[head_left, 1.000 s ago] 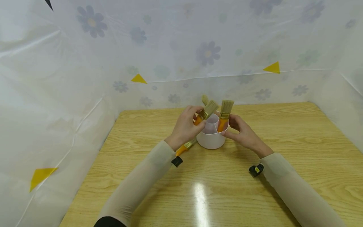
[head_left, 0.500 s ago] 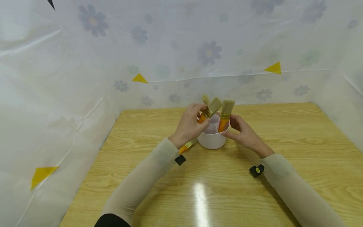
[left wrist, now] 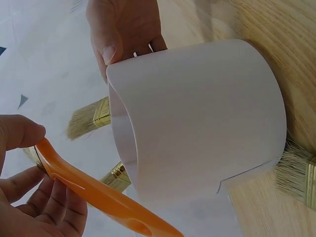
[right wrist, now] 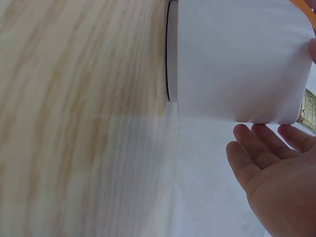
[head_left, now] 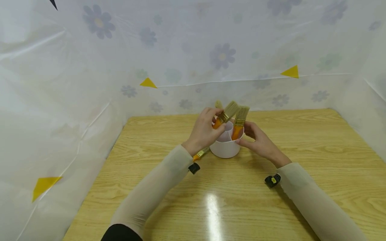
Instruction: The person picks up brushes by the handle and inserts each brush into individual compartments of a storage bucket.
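Note:
My left hand (head_left: 205, 130) pinches a paintbrush (head_left: 230, 109) near its metal band, above the left side of a white round holder (head_left: 224, 150). The brush's orange handle (left wrist: 106, 195) slants down outside the holder's mouth in the left wrist view, its bristles away from the holder. My right hand (head_left: 261, 144) holds the holder's right side, thumb at the rim and fingertips against the wall. Inside, a second paintbrush (head_left: 241, 115) stands bristles up at the right. Bristles of another paintbrush (head_left: 218, 104) show at the back left, its lower part hidden.
One more paintbrush (head_left: 200, 154) lies on the wooden table (head_left: 247, 207) left of the holder, partly covered by my left wrist. A divider and a round inner tube (head_left: 228, 127) split the holder. Flower-patterned white sheeting (head_left: 187, 67) rises behind the table.
My left hand has moved slightly right and up with its paintbrush, bringing the bristles close to the standing brush. My right hand and the holder have stayed put.

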`<state>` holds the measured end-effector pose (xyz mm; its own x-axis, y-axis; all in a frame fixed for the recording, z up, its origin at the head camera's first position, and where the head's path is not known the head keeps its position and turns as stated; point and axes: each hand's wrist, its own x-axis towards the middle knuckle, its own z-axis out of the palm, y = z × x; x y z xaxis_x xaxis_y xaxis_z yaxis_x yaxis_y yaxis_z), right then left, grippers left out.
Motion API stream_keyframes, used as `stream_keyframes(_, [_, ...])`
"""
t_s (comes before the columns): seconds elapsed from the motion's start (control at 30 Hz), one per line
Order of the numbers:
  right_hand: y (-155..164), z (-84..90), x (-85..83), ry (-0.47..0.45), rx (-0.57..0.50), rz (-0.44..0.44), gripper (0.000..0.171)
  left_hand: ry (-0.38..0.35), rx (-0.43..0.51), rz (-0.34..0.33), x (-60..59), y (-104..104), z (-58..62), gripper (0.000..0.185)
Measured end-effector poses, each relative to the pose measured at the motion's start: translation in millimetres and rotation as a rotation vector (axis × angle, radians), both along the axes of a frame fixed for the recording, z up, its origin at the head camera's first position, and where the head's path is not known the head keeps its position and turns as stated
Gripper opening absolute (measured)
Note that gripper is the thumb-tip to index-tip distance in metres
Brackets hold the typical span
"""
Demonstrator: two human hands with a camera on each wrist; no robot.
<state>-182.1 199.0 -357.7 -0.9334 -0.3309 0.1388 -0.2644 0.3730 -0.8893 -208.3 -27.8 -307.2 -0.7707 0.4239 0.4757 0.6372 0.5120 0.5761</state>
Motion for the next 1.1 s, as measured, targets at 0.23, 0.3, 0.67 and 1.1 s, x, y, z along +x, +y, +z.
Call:
stream_keyframes(0.23, [0, -0.4, -0.1, 0.007, 0.000, 0.000, 0.071, 0.028, 0.006, -0.002, -4.6, 5, 2.4, 0.044])
stream_keyframes(0.3, [0, -0.4, -0.1, 0.007, 0.000, 0.000, 0.071, 0.031, 0.007, -0.001, -5.2, 6, 3.4, 0.044])
stream_keyframes(0.67, [0, -0.3, -0.4, 0.007, -0.007, 0.005, 0.071, 0.026, 0.060, -0.021, -7.0, 11, 8.0, 0.045])
stream_keyframes(1.1, [0, -0.7, -0.4, 0.003, -0.013, 0.003, 0.070, 0.036, 0.111, -0.048, -9.3, 15, 12.5, 0.043])
